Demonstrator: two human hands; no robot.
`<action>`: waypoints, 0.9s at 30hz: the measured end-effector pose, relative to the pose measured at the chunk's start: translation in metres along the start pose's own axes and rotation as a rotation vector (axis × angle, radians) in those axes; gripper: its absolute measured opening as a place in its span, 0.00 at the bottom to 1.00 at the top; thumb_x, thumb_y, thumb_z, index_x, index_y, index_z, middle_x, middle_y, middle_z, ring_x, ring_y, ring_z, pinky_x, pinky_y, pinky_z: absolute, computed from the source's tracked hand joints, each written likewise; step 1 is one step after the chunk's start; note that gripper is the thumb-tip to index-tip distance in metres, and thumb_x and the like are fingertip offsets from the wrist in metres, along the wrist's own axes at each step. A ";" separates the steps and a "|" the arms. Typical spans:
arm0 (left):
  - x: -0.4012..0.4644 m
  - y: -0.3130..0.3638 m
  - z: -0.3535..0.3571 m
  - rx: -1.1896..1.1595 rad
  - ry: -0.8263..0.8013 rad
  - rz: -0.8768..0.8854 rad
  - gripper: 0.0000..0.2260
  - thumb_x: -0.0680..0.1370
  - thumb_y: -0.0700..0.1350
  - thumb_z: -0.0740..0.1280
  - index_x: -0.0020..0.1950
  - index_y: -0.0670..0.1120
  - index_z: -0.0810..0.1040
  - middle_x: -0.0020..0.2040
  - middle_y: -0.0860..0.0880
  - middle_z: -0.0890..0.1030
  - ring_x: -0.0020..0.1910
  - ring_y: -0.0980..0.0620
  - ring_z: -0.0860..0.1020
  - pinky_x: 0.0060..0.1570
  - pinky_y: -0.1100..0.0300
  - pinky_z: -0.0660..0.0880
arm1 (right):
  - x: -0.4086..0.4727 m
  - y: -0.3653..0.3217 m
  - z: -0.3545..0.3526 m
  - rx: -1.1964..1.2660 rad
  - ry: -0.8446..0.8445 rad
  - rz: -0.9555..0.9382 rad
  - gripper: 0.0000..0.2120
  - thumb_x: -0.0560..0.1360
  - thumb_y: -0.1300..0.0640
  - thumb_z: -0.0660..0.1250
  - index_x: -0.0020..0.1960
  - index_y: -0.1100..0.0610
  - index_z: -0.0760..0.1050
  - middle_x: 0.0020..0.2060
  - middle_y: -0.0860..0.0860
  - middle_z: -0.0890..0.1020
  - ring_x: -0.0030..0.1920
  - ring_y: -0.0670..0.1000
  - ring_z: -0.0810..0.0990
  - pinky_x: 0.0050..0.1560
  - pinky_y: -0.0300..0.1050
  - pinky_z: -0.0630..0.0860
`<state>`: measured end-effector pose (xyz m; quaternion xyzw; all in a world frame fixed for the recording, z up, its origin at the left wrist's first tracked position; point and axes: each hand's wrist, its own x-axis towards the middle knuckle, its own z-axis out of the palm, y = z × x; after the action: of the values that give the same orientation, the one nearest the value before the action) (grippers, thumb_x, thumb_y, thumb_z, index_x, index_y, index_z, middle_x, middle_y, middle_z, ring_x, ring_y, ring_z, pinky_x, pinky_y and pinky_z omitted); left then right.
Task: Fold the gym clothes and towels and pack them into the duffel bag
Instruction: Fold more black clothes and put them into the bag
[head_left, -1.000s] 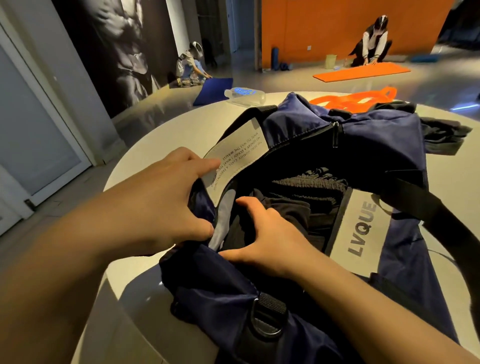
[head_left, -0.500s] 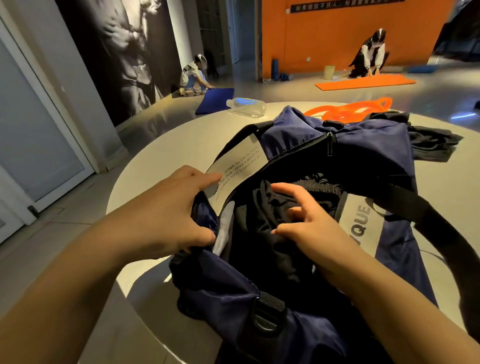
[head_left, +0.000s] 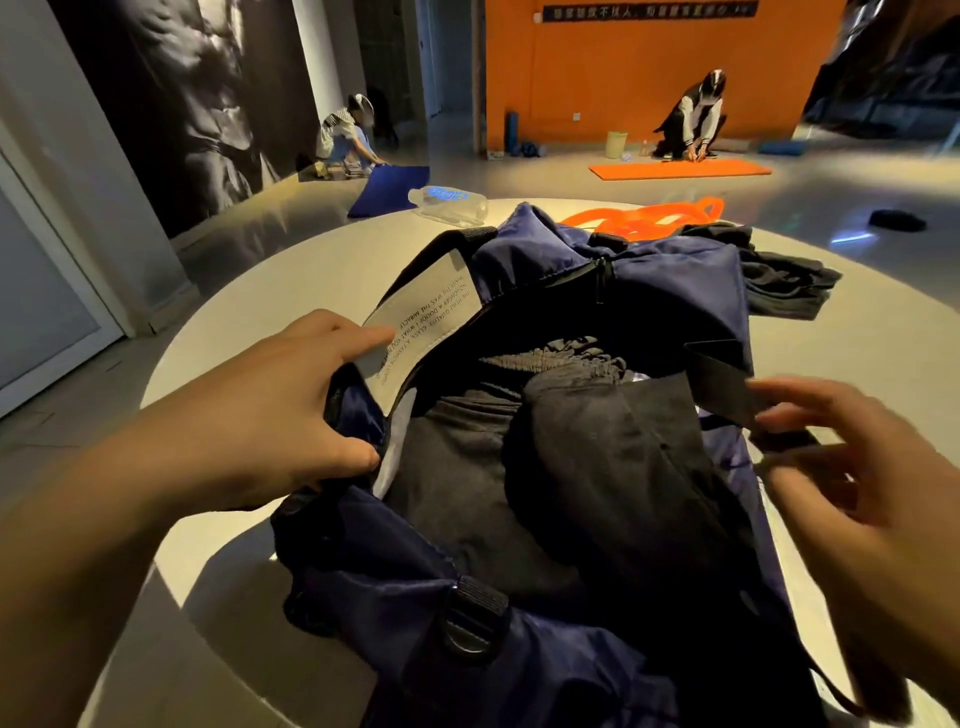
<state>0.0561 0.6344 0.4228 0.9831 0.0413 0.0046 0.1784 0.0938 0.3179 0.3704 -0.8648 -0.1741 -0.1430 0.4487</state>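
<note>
Head view, left hand (head_left: 270, 415): fingers gripped the rim of the dark blue cloth duffel bag (head_left: 649, 280), to keep its mouth wide.
Right hand (head_left: 852, 467): blurred, fingers loose, touching the black strap (head_left: 727, 387).
Clothes: black folded clothes (head_left: 571, 467) lay inside.
Table: round white table (head_left: 311, 280) held the bag.

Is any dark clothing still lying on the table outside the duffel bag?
Yes: a dark garment lies crumpled on the table just beyond the far right end of the navy duffel bag, outside its opening.

Single head-worn wide-angle view, facing forward and down, close over table (head_left: 322, 270)
</note>
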 end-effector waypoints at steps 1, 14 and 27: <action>0.000 0.001 0.000 0.009 0.001 0.000 0.40 0.70 0.47 0.74 0.76 0.58 0.56 0.64 0.60 0.63 0.56 0.62 0.63 0.54 0.68 0.62 | 0.004 -0.019 0.001 -0.048 0.011 -0.100 0.18 0.70 0.53 0.62 0.55 0.35 0.73 0.47 0.39 0.77 0.45 0.44 0.79 0.41 0.42 0.78; -0.012 -0.010 -0.004 0.081 -0.033 -0.064 0.41 0.71 0.46 0.73 0.76 0.61 0.53 0.61 0.64 0.60 0.49 0.61 0.68 0.40 0.75 0.70 | 0.047 -0.016 0.147 -0.496 -0.872 -0.456 0.42 0.70 0.26 0.41 0.77 0.48 0.56 0.77 0.52 0.56 0.76 0.51 0.53 0.74 0.43 0.48; -0.002 0.005 -0.020 0.124 0.025 -0.010 0.41 0.69 0.45 0.74 0.74 0.64 0.57 0.60 0.67 0.60 0.51 0.61 0.70 0.41 0.71 0.71 | 0.040 -0.031 0.178 -0.650 -0.913 -0.481 0.29 0.79 0.35 0.44 0.77 0.39 0.42 0.78 0.53 0.43 0.77 0.56 0.39 0.73 0.58 0.38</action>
<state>0.0542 0.6362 0.4432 0.9919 0.0484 0.0134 0.1165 0.1327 0.4883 0.3106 -0.8678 -0.4869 0.0990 -0.0031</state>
